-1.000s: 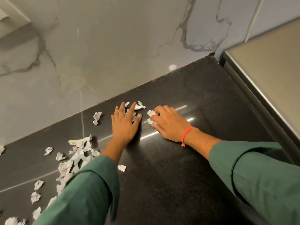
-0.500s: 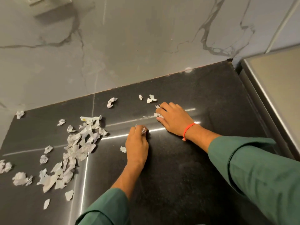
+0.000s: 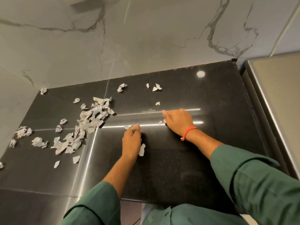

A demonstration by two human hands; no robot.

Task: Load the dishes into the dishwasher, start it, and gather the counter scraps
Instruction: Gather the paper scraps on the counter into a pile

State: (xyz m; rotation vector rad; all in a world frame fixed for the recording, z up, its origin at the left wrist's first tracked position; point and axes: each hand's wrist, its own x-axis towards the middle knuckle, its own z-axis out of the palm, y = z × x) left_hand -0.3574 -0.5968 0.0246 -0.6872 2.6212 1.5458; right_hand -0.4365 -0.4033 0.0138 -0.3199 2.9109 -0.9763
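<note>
While your left hand point(image 3: 131, 142) curls round a few white torn paper scraps point(image 3: 133, 127) and your right hand point(image 3: 177, 121) pinches another scrap against the glossy black stone desk point(image 3: 186, 168), keep both wrists low and rake inward. Sweep the stray bits near the grey marble wall point(image 3: 146, 38) toward the big loose pile point(image 3: 87, 122) on your left, so nothing slips off the edge.

L hand point(image 3: 131, 140) & R hand point(image 3: 178, 121) curled, knuckles up
</note>
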